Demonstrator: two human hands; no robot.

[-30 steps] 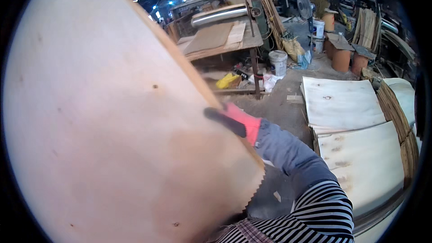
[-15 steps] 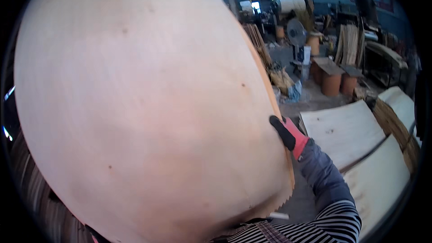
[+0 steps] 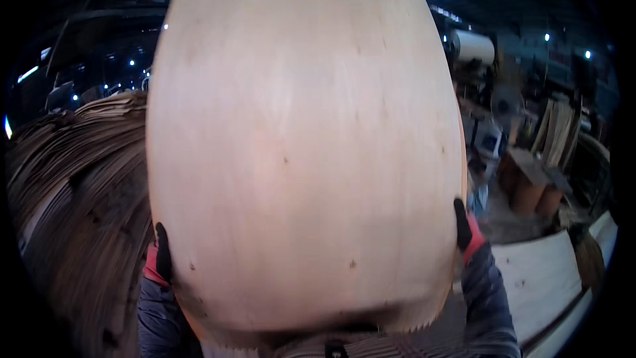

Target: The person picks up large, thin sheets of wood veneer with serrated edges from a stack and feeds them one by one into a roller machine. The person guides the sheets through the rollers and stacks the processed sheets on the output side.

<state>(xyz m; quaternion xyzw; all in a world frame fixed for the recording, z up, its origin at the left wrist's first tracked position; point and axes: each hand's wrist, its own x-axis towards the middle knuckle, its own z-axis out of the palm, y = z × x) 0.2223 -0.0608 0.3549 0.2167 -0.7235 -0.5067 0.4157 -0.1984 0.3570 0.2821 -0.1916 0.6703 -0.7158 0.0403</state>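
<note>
A large pale sheet of wood veneer stands upright in front of me and fills the middle of the view. Its lower edge, jagged at the right, is close against my body. My left hand, in a pink and black glove, grips the sheet's left edge low down. On the opposite edge, slightly higher, my right hand in a matching glove holds on. Each thumb lies over the near face; the fingers behind are hidden. Along the right edge an orange-tinted rim shows, and whether more than one sheet is held I cannot tell.
Tall layered stacks of brown veneer rise at the left. Pale sheets lie in a low pile at the right. Farther back stand brown drums, leaning boards, a fan and a large white roll.
The view has swung left, bringing the brown stacks into sight. The veneer sheet now sits more upright and centred, and my left hand shows on its left edge.
</note>
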